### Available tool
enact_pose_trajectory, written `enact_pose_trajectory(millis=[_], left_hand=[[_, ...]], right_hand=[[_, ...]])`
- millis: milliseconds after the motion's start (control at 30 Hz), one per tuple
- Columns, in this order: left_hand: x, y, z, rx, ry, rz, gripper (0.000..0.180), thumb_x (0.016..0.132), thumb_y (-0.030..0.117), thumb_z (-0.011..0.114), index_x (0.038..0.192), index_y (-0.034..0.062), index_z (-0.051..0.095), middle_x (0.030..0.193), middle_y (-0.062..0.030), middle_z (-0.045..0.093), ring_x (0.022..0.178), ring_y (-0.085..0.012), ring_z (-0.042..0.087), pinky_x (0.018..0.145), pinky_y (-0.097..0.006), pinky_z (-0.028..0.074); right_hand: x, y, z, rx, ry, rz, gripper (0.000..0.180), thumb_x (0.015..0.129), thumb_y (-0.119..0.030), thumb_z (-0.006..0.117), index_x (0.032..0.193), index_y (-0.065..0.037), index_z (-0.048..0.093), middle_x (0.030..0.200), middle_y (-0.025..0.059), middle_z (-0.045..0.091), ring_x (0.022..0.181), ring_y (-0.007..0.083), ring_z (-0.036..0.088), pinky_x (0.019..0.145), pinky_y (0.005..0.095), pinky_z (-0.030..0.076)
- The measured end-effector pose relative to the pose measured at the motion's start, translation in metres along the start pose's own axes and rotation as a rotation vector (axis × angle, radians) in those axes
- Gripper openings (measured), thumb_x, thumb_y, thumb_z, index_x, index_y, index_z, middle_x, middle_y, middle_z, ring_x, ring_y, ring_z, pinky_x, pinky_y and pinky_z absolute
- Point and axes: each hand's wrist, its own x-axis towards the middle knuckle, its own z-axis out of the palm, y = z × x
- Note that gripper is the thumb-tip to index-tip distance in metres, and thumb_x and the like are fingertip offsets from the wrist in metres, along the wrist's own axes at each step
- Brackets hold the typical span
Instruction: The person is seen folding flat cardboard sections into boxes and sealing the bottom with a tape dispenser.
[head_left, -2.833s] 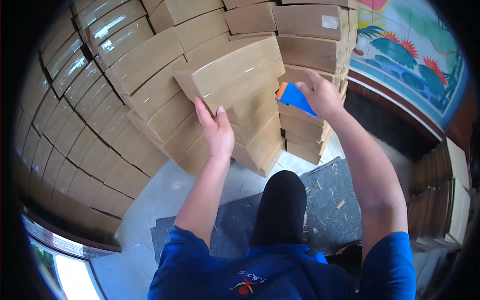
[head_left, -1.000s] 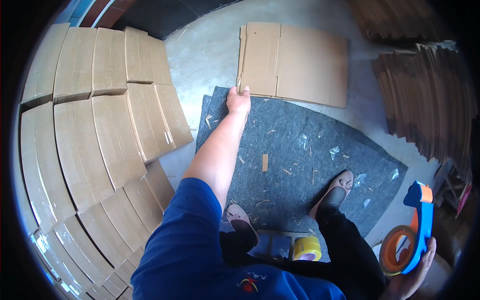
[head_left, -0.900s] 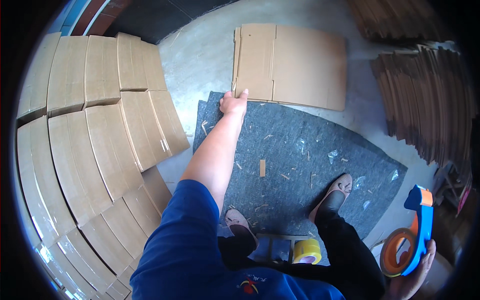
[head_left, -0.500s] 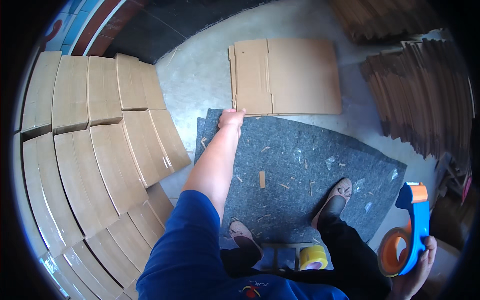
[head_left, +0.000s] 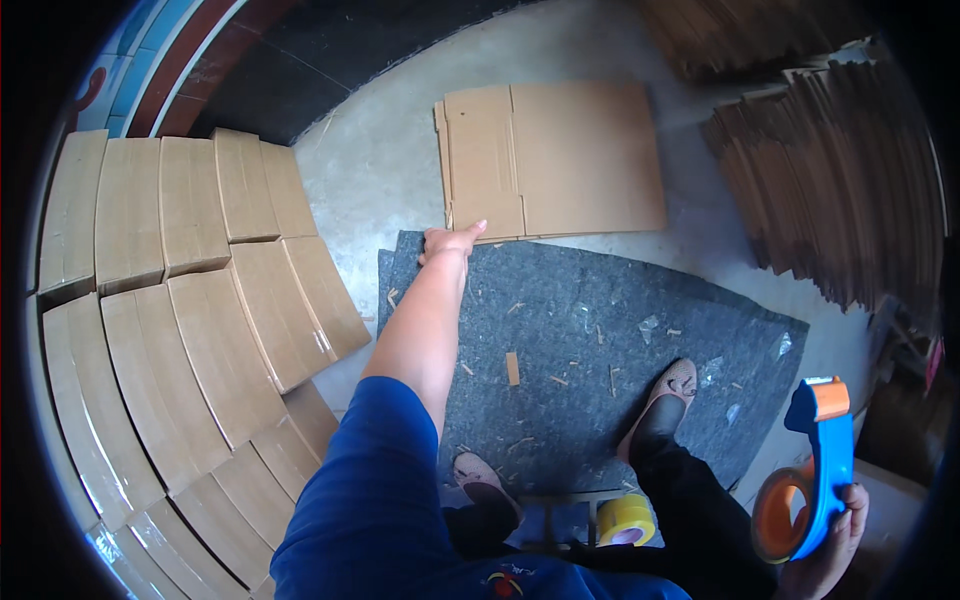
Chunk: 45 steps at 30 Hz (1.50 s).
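Note:
My left arm reaches forward over the mat. At its end my left hand (head_left: 450, 242) grips the near left corner of a flattened cardboard box (head_left: 590, 155) lying on the floor, with the thumb on top; the fingers beneath are partly hidden. Its panels are folded flat, and a few layers show along its left edge. At the lower right, my right hand (head_left: 840, 535) is closed round a blue tape dispenser (head_left: 829, 450) with an orange hub and an orange roller at its upper end. That dispenser is held upright, away from the box.
Closed cardboard boxes (head_left: 165, 370) are stacked along the left. Bundles of flattened cardboard (head_left: 820, 180) stand at the right. A dark grey mat (head_left: 590, 330) with cardboard scraps lies under my feet. Yellow tape rolls (head_left: 626, 520) sit by a low frame between my legs.
The view has shifted slightly, so the flattened box appears a little further left. My left hand's thumb now points right across the corner. The right hand still holds the tape dispenser.

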Motion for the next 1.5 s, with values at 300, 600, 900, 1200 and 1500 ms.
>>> enact_pose_trajectory(millis=[300,600,900,1200,1500], left_hand=[[0.017,-0.008,0.033,-0.131,-0.194,-0.018,0.071,0.069,0.028,0.092,0.118,-0.0114,0.06,0.124,-0.0244,0.062,0.116,-0.0296,0.058,0.098,-0.04,0.046],[-0.059,0.014,-0.039,-0.516,-0.609,0.058,0.043,0.079,0.02,0.082,0.112,0.0075,0.057,0.094,-0.0044,0.058,0.066,-0.0119,0.047,0.055,-0.028,0.041],[-0.126,-0.162,-0.064,-0.863,-0.892,0.058,0.028,0.09,0.024,0.071,0.115,0.0235,0.057,0.105,0.0074,0.063,0.09,-0.0107,0.053,0.071,-0.03,0.036],[-0.304,-0.323,0.054,-0.837,-0.989,-0.437,0.023,0.093,0.035,0.066,0.107,0.019,0.057,0.09,0.0019,0.062,0.08,-0.0158,0.058,0.068,-0.034,0.044],[-0.259,-0.288,-0.004,0.176,0.028,0.398,0.052,0.085,0.026,0.066,0.133,0.0107,0.052,0.139,-0.0164,0.047,0.131,-0.0356,0.041,0.107,-0.045,0.037]], right_hand=[[0.0,-0.001,0.0,0.062,-0.046,0.017,0.031,0.096,-0.012,0.06,0.123,0.004,0.056,0.119,0.0193,0.062,0.105,0.0303,0.064,0.093,0.0408,0.054],[-0.006,0.004,-0.009,-0.058,-0.108,-0.035,0.037,0.099,-0.025,0.059,0.128,-0.004,0.048,0.118,0.0155,0.06,0.097,0.02,0.069,0.083,0.0291,0.06],[-0.03,-0.004,-0.014,0.135,-0.286,-0.134,0.031,0.097,-0.023,0.062,0.12,-0.004,0.052,0.114,0.0099,0.057,0.106,0.0211,0.063,0.095,0.0334,0.053],[-0.044,0.003,-0.051,0.168,-0.328,-0.317,0.048,0.102,-0.026,0.051,0.142,0.0,0.04,0.134,0.0152,0.053,0.121,0.0246,0.059,0.1,0.039,0.052],[-0.039,0.002,-0.063,0.203,-0.339,-0.335,0.041,0.103,-0.021,0.051,0.137,0.001,0.047,0.131,0.0134,0.056,0.117,0.0232,0.061,0.098,0.0387,0.054]])
